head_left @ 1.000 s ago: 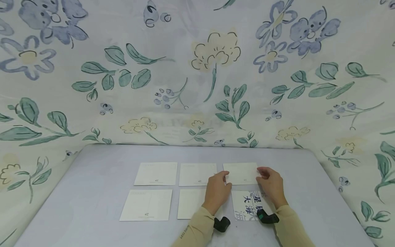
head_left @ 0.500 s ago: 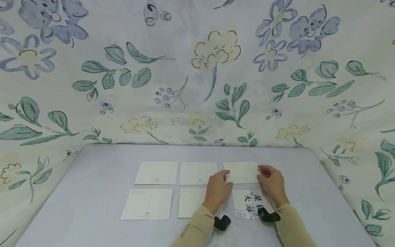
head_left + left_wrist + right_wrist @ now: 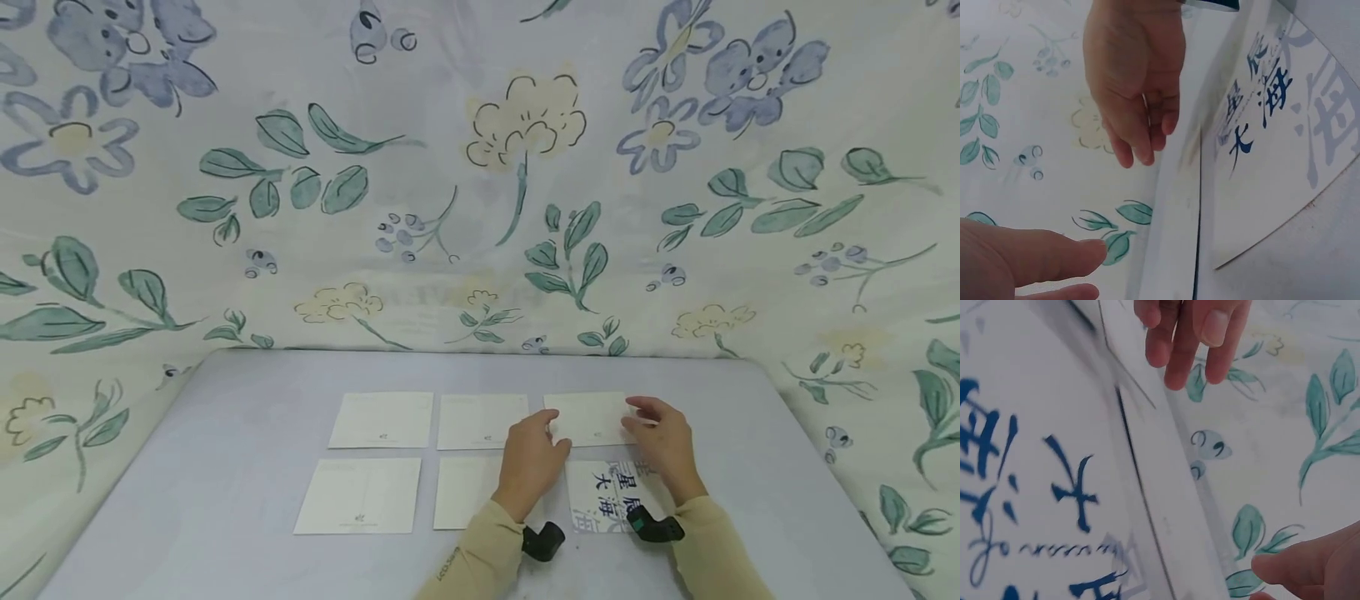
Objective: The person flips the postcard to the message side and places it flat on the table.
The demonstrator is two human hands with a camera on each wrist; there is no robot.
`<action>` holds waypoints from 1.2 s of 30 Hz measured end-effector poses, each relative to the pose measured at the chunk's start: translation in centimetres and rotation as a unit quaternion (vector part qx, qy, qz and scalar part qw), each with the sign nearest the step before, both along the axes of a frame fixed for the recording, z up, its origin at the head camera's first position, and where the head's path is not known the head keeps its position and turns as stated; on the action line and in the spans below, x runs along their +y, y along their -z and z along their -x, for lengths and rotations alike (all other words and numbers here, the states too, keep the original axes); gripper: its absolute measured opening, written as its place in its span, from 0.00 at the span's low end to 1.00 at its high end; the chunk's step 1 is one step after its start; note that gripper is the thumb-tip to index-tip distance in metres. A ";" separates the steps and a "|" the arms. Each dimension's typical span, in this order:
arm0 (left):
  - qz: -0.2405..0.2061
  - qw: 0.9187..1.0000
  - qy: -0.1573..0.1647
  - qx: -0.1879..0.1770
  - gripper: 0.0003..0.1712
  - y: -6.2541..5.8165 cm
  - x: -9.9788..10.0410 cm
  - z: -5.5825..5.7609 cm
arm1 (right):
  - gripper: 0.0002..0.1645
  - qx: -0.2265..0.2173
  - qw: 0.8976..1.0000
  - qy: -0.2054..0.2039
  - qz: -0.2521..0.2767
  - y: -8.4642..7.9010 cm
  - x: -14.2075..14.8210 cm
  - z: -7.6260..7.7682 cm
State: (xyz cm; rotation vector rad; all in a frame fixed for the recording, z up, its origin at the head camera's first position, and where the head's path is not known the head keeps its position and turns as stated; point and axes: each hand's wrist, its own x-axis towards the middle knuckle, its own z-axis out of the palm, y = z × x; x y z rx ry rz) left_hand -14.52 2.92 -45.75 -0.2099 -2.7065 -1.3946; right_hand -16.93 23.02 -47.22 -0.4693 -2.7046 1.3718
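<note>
In the head view, a white postcard [image 3: 588, 419] lies flat at the back right of two rows. My left hand [image 3: 528, 467] is at its left edge and my right hand [image 3: 666, 442] at its right edge, fingers loosely bent. Neither hand visibly grips it; whether the fingertips touch it cannot be told. In front of it lies a postcard with large blue characters [image 3: 600, 498], partly hidden by the right wrist's camera. The left wrist view shows my left thumb [image 3: 1066, 255] apart from the cards. My right thumb [image 3: 1285, 565] likewise shows in the right wrist view.
More white postcards lie face down: back left [image 3: 381, 420], back middle [image 3: 480, 419], front left [image 3: 358, 497] and front middle [image 3: 461, 492], the last partly under my left forearm. The pale table [image 3: 187, 483] meets a flowered cloth [image 3: 450, 183] at its back edge.
My right hand has shifted very slightly up, its thumb a little inward over the card's right edge. My left hand stays nearly where it was, and the cards lie as before.
</note>
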 end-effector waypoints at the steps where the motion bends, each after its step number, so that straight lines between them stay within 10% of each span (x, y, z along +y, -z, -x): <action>1: 0.003 1.000 0.001 0.000 0.22 -0.2 -0.1 -0.2 | 0.24 -0.002 1.000 -0.002 0.001 -0.2 -0.2 -0.1; 11: 0.003 0.999 0.008 -0.042 0.23 -2.1 -0.5 -1.4 | 0.26 0.015 0.999 -0.036 0.003 -1.1 -0.8 -1.8; 36: 0.035 0.998 0.025 -0.041 0.27 -1.8 -1.0 -3.6 | 0.29 0.000 0.998 -0.034 -0.049 0.5 0.2 -5.1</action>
